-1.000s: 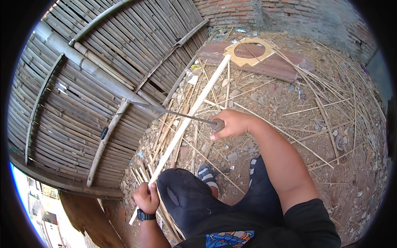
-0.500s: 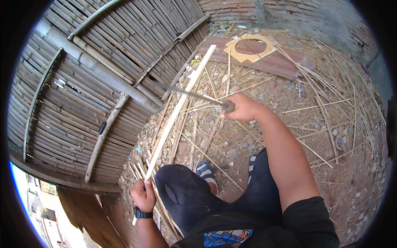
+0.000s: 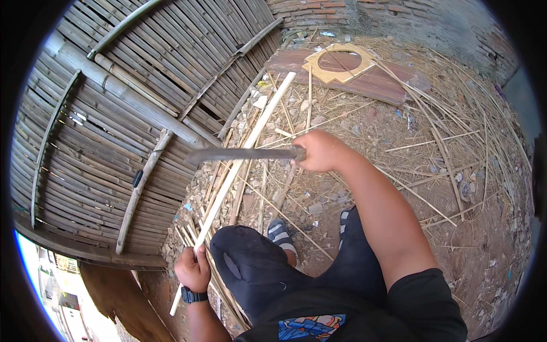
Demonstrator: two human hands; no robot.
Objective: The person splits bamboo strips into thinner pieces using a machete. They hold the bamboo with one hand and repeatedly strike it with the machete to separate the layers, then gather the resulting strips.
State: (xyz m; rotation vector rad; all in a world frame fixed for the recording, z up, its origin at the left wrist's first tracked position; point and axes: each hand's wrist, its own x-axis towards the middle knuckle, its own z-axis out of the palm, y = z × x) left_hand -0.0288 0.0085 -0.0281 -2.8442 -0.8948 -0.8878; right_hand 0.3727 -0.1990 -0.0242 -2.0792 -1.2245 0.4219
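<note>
A long pale bamboo strip (image 3: 250, 137) slants from beside my left knee up toward the far boards. My left hand (image 3: 192, 269), with a black watch at the wrist, is closed round its near part, and a short end sticks out below. My right hand (image 3: 320, 150) grips the handle of a machete (image 3: 245, 154). The dark blade points left and crosses over the strip in the picture; whether it touches the strip I cannot tell.
A bamboo slat wall (image 3: 171, 62) stands on the left. Reddish-brown boards (image 3: 376, 85) with a pale frame with a round hole (image 3: 320, 73) lie at the back. Loose bamboo strips (image 3: 444, 148), stones and straw litter the ground. More strips (image 3: 223, 290) lean beside my left leg.
The machete has swung nearer to me, its blade now showing broad side and almost level. My right hand has shifted slightly left. The strip's far end sits a little lower.
</note>
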